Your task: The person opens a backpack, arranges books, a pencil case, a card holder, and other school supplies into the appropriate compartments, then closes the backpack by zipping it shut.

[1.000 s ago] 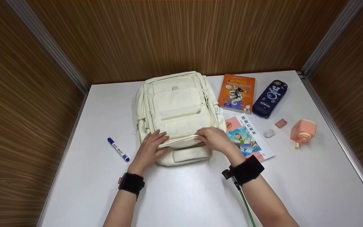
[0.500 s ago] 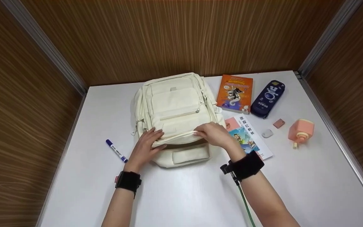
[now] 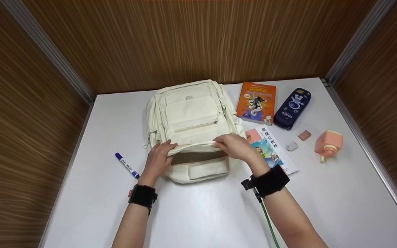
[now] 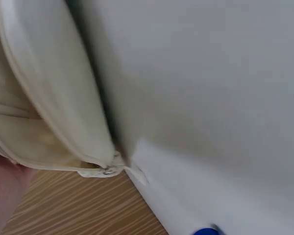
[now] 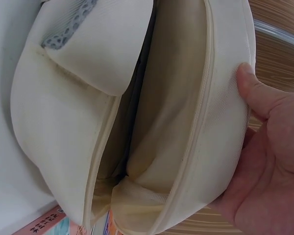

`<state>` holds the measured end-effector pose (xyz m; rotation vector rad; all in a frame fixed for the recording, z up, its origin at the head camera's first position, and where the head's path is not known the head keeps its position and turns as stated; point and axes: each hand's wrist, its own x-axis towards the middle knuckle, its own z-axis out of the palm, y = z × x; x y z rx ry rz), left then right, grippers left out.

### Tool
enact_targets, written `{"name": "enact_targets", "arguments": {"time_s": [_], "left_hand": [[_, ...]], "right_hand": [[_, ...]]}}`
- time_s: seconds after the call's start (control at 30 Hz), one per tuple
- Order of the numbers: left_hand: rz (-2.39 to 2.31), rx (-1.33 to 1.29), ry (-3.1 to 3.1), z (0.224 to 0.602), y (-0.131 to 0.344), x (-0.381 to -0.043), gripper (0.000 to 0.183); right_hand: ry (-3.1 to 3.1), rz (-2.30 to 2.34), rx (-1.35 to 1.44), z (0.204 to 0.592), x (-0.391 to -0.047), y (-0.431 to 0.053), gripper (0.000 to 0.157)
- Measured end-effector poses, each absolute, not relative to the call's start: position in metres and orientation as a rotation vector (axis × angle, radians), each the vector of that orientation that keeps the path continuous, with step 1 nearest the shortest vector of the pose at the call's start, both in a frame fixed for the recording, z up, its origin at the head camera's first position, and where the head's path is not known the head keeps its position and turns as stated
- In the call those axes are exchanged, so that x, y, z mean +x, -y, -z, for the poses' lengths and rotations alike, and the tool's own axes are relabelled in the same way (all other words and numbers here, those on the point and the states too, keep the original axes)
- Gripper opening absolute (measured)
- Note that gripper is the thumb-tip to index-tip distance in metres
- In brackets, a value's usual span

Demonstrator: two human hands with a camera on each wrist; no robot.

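A cream backpack (image 3: 191,110) lies on its back on the white table, its unzipped opening facing the person. The left hand (image 3: 158,158) grips the left end of the opening's upper edge; in the left wrist view only a bit of this hand (image 4: 7,191) shows at the lower left. At the right end, the right hand (image 3: 233,146) pinches the same edge. In the right wrist view the thumb of the right hand (image 5: 269,147) presses one side of the raised flap (image 5: 220,112), the fingers mostly hidden behind it. The pale lining (image 5: 171,88) shows inside the gaping mouth.
Right of the backpack lie an orange book (image 3: 257,103), a dark blue pencil case (image 3: 292,108) and a white-and-pink book (image 3: 271,151). Beyond them are a small grey item (image 3: 292,146), a reddish block (image 3: 304,135) and a pink pump bottle (image 3: 328,143). A blue marker (image 3: 126,165) lies left.
Both hands have lifted the upper edge of the backpack's opening, and the gap beneath it has widened so the inside shows. The loose items have stayed in place.
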<state>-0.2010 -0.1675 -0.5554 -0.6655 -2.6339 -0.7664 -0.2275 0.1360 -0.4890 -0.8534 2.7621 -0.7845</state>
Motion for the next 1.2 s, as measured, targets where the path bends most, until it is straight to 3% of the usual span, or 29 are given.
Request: {"name": "enact_targets", "arguments": {"time_s": [0.13,0.3,0.53,0.63,0.77,0.97,1.2], "left_hand": [[0.777,-0.537,2.672,0.543,0.162,-0.204,0.028],[0.748,-0.388,2.766,0.528,0.159,-0.209,0.032],[0.804,-0.214,2.749,0.5,0.155,-0.227,0.026],[0.899,-0.129,2.69,0.489,0.151,-0.234,0.019],[0.94,-0.026,2.628,0.478,0.144,-0.24,0.014],[0.862,0.001,2.619,0.471,0.14,-0.244,0.021],[0.953,0.018,2.656,0.465,0.141,-0.248,0.034]], "right_hand": [[-2.744,0.812,-0.788,0.487,-0.225,-0.142,0.026],[-2.739,0.92,-0.692,0.486,-0.222,-0.156,0.036],[-2.957,1.126,-0.597,0.489,-0.214,-0.169,0.068],[-3.133,1.151,-0.643,0.493,-0.209,-0.165,0.072],[-3.349,1.164,-0.818,0.502,-0.203,-0.151,0.065],[-3.156,0.935,-0.993,0.524,-0.193,-0.127,0.033],[-2.852,0.521,-0.885,0.548,-0.186,-0.117,0.04]]}}
